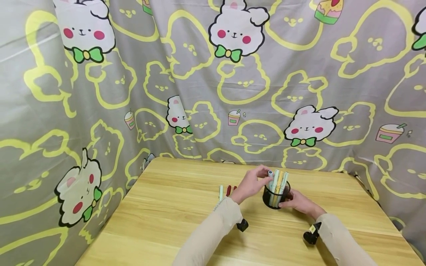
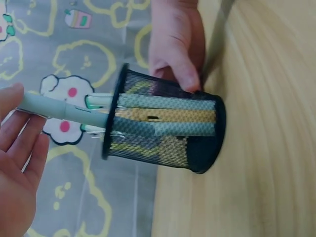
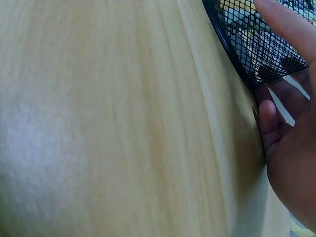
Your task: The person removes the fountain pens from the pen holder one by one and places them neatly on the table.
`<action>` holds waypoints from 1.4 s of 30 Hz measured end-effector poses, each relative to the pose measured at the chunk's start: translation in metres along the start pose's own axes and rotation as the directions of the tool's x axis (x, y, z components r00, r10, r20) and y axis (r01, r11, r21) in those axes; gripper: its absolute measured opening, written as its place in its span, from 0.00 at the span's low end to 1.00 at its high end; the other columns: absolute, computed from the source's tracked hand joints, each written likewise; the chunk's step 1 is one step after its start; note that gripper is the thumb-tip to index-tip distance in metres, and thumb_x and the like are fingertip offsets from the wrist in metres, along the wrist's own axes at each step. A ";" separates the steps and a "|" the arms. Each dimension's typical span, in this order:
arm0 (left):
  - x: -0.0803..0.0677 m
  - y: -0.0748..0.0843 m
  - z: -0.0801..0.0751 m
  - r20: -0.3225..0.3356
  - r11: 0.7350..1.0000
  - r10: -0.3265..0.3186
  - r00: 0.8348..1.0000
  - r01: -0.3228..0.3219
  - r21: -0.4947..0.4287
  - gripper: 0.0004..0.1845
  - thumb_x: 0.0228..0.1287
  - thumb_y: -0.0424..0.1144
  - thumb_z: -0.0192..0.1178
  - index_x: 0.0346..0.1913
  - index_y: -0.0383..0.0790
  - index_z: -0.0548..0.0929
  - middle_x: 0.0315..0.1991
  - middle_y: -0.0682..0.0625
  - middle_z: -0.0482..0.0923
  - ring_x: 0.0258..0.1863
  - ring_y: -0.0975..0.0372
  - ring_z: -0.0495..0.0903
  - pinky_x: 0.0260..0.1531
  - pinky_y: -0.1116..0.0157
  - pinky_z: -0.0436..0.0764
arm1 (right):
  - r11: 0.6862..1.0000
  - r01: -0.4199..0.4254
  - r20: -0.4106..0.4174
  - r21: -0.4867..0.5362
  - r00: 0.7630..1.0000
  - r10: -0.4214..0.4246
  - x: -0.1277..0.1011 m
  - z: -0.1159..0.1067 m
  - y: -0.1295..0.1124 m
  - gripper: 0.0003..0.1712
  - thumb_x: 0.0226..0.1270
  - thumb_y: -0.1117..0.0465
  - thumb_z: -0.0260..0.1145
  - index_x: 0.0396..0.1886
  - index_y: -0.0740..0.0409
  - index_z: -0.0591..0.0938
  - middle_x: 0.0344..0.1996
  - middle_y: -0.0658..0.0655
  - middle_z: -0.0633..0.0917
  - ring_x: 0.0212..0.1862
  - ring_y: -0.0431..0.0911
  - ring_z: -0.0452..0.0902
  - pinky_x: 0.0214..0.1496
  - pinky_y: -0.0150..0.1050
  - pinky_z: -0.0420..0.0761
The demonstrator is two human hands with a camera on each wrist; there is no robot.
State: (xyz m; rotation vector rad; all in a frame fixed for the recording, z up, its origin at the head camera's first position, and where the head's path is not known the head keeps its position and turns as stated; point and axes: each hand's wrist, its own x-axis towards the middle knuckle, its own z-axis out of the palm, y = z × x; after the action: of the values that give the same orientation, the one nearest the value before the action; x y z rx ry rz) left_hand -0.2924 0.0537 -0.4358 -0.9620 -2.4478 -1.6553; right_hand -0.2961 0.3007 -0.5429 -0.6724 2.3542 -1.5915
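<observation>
A black mesh pen holder (image 1: 267,199) stands upright on the wooden table, with several pale green markers and a yellow marker (image 2: 182,115) inside. My left hand (image 1: 253,183) is above its rim and pinches one pale blue-green marker (image 2: 52,105) by its upper end between thumb and fingers. That marker's lower part is inside the holder, seen through the mesh in the left wrist view. On the other side, my right hand (image 1: 301,204) holds the holder's wall, thumb towards the front and fingers partly hidden behind it.
Left of the holder, a pale green marker (image 1: 221,192) and two red pieces (image 1: 228,190) lie on the table (image 1: 159,221), partly covered by my left forearm. A grey curtain (image 1: 199,85) with cartoon rabbits hangs along the table's back and left edges.
</observation>
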 end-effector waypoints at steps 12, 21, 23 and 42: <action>0.003 0.008 -0.031 -0.185 0.968 0.032 0.982 -0.077 -0.240 0.11 0.65 0.34 0.60 0.49 0.38 0.78 0.45 0.40 0.82 0.41 0.65 0.80 0.43 0.68 0.79 | 1.000 0.012 -0.003 0.013 1.000 -0.012 0.000 0.001 0.001 0.36 0.58 0.66 0.70 0.61 0.78 0.65 0.54 0.74 0.75 0.49 0.38 0.76 0.52 0.28 0.71; -0.004 0.002 -0.065 -0.237 0.980 0.005 0.972 -0.052 -0.192 0.11 0.64 0.35 0.61 0.49 0.39 0.79 0.42 0.47 0.83 0.40 0.63 0.81 0.44 0.66 0.79 | 1.000 0.005 -0.008 0.023 1.000 -0.005 -0.001 0.002 0.000 0.37 0.57 0.66 0.70 0.61 0.78 0.65 0.54 0.75 0.74 0.50 0.37 0.75 0.52 0.27 0.70; -0.006 -0.002 -0.072 -0.246 0.984 -0.014 0.969 -0.030 -0.176 0.13 0.64 0.36 0.62 0.50 0.38 0.79 0.42 0.47 0.83 0.40 0.63 0.81 0.44 0.67 0.79 | 1.000 0.001 -0.007 0.028 1.000 -0.001 -0.001 0.002 0.000 0.37 0.57 0.66 0.70 0.61 0.78 0.65 0.54 0.75 0.74 0.50 0.37 0.75 0.52 0.27 0.70; -0.031 -0.046 -0.117 -0.263 0.984 -0.153 0.953 0.123 -0.126 0.14 0.62 0.35 0.63 0.48 0.30 0.80 0.38 0.46 0.80 0.35 0.61 0.78 0.36 0.66 0.80 | 1.000 0.008 -0.002 0.014 1.000 -0.008 -0.002 0.001 -0.002 0.37 0.58 0.65 0.70 0.62 0.76 0.65 0.55 0.73 0.74 0.52 0.41 0.73 0.52 0.27 0.69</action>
State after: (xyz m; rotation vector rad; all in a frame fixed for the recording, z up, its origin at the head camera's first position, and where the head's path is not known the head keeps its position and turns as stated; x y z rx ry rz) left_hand -0.3258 -0.0715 -0.4345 -0.5359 -2.3076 -1.8401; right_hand -0.2933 0.3000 -0.5414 -0.6792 2.3423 -1.6110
